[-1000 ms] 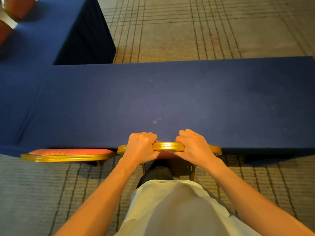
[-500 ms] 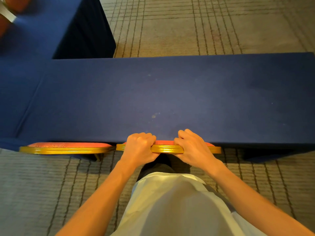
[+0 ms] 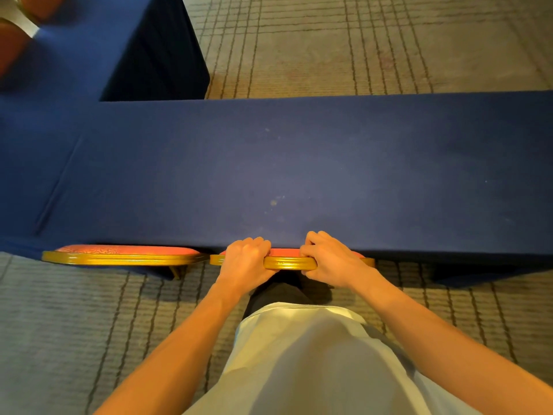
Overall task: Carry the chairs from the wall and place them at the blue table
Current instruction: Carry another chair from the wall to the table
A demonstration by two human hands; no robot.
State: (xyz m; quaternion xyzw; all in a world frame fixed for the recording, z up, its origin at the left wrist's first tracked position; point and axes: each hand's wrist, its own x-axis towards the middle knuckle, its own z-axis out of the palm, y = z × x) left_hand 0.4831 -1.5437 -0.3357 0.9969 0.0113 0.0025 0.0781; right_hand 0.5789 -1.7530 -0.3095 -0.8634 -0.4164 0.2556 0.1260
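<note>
A chair with a gold frame and red padding stands right in front of me, its backrest top against the near edge of the blue table. My left hand grips the left part of that backrest top. My right hand grips the right part, fingers curled over the rail. The seat and legs are hidden under the table and behind my body. A second chair of the same kind stands just to the left, also pushed against the table edge.
A second blue-clothed table joins at the far left and runs away from me. Red chair backs show at the top-left corner. Striped carpet lies beyond the table and around my feet.
The chair I hold has moved forward, further under the table edge; its rear legs seen earlier are now hidden. Both hands keep the same grip.
</note>
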